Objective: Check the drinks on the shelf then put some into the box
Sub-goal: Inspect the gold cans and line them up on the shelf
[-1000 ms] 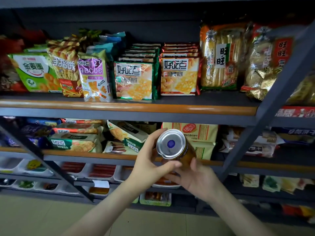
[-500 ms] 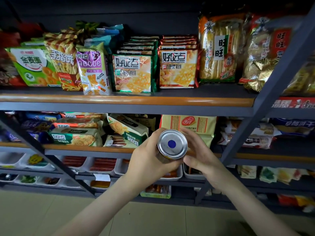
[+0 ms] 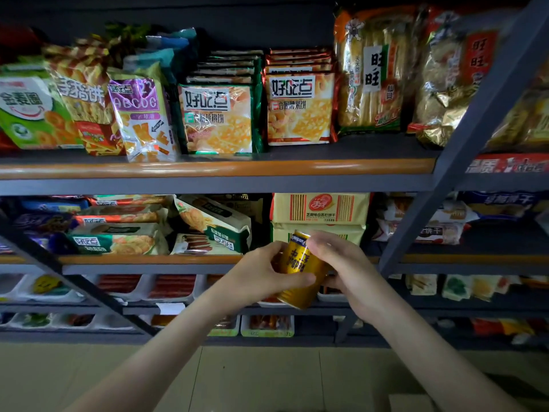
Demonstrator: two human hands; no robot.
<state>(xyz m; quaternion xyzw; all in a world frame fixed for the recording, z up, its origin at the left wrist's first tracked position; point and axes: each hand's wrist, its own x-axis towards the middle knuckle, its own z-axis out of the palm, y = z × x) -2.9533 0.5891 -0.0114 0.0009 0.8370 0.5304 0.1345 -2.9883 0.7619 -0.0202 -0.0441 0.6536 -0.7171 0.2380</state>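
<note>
Hands close together, both clamped on one can [image 3: 297, 263]. Left hand [image 3: 258, 276] wraps the can's left side: thumb laid across the lower front of the label, fingers curled round the far side. Right hand [image 3: 347, 266] grips from the right, with fingertips [image 3: 315, 240] curled over the upper end. Can: gold with blue print, held in the air and tilted, upper end leaning left, lower end exposed below both hands. Neither end face can be seen. Can position: in front of the middle shelf [image 3: 148, 259], clear of it and touching only the hands. Directly behind the can, on that shelf, two yellow cracker packs [image 3: 319, 208] lie stacked flat. Left of them, green-and-white packs [image 3: 214, 221] lean and lie in loose piles. Top shelf [image 3: 208, 168], with an orange front edge, carries upright snack bags [image 3: 218, 120] in rows, front faces outward. Below the middle shelf, white trays [image 3: 175, 288] hold red and brown packaged goods; their contents are too blurred to name. A grey diagonal strut [image 3: 463, 129] crosses the right side of the rack, in front of the goods. Both bare forearms enter from the lower edge over a tiled floor [image 3: 252, 376].
</note>
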